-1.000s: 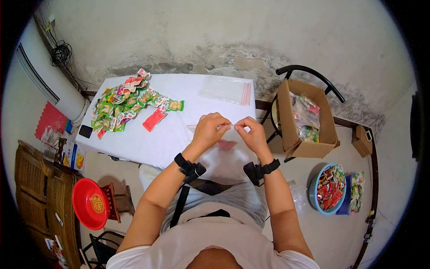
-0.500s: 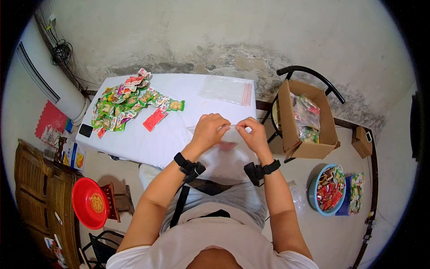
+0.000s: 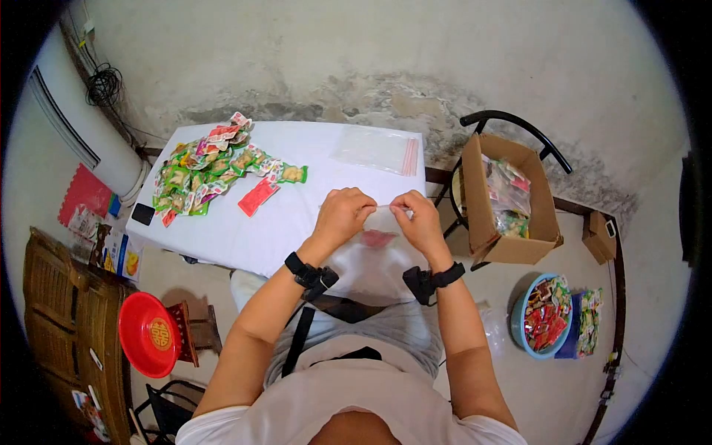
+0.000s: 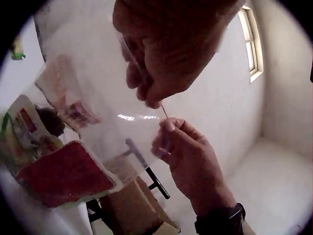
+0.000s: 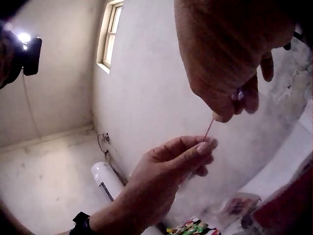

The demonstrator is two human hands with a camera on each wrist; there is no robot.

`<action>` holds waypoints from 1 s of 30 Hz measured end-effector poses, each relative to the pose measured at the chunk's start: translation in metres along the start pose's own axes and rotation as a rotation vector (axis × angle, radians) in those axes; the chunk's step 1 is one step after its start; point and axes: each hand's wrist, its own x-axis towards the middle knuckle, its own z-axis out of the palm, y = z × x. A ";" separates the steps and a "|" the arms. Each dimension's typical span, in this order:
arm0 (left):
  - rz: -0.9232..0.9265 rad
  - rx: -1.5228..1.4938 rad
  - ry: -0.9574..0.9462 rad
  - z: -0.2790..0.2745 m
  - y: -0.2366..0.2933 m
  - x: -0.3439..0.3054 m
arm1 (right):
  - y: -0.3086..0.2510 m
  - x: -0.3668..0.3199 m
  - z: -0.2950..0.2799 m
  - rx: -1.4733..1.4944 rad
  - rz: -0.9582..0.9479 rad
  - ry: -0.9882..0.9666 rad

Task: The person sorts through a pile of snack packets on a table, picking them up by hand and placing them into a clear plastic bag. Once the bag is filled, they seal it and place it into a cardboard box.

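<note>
Between both hands a clear plastic zip bag [image 3: 363,263] hangs by its top edge, which shows as a thin reddish line in the wrist views. My left hand [image 3: 343,221] pinches this edge between thumb and fingers. A short gap away, my right hand [image 3: 420,226] pinches the same edge. Inside the bag, a red packet [image 4: 68,176] lies low down, beside a pale packet with red print [image 4: 66,95] and a green-and-white one [image 4: 24,127]. Through the plastic in the head view, only a reddish patch shows below the fingers.
Snack packets [image 3: 193,174] are heaped on the left of the white-covered table [image 3: 222,241], with a red packet [image 3: 258,196] apart. A flat clear bag [image 3: 374,148] lies at the back. To the right stand a cardboard box [image 3: 482,200] on a chair and a blue basin [image 3: 517,326] of packets.
The left fingertips have shifted slightly left along the bag's edge, so the gap between both hands is a little wider. Both hands keep their pinch on the bag.
</note>
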 end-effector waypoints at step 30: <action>0.049 0.095 0.075 -0.005 -0.005 -0.003 | -0.014 0.013 0.010 -0.228 -0.142 -0.062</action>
